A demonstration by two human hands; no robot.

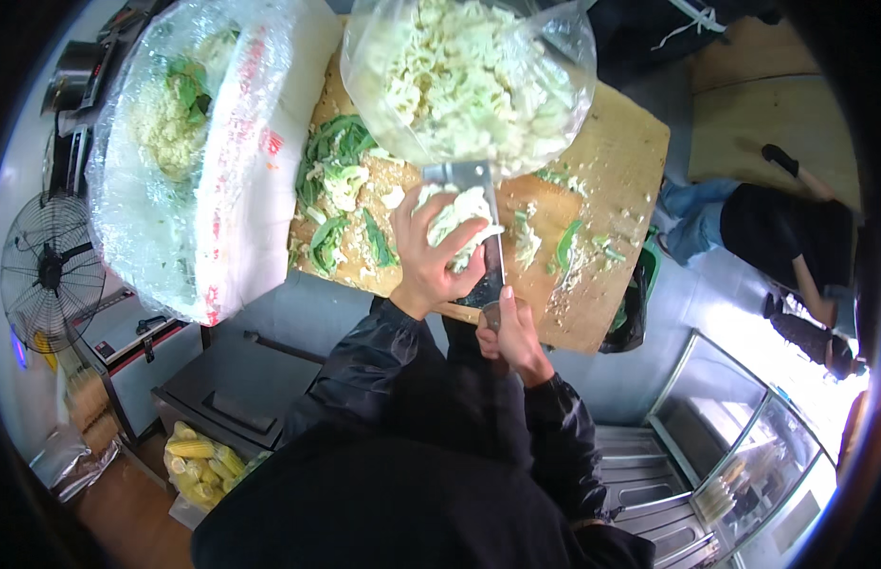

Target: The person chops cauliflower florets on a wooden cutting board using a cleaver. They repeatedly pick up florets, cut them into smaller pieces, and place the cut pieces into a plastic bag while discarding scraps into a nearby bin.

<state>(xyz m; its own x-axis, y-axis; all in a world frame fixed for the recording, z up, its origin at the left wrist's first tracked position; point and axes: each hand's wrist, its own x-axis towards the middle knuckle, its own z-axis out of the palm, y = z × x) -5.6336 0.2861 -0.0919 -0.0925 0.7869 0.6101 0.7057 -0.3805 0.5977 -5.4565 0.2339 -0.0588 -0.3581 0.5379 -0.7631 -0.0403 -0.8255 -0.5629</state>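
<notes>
My left hand (434, 248) curls round a white piece of cauliflower (459, 220), its fingers bent over the florets. Under and beside that piece lies the broad blade of a cleaver (493, 245). My right hand (512, 332) is closed on the cleaver's handle, close to my body. Both hands are over the near part of a wooden cutting board (606, 171). Past the blade's far end stands a clear plastic bag (568, 66) full of cut cauliflower (459, 81). Green leaves (334, 142) and trimmings lie left of my left hand, and one leaf (567, 244) lies right of the blade.
At the left, a white foam box (260, 161) with plastic wrap holds whole cauliflower (165, 128). A black-lined bin (630, 313) stands at the board's right edge. A fan (50, 267) and a bag of corn (199, 465) are at left. Another person (781, 228) is at right.
</notes>
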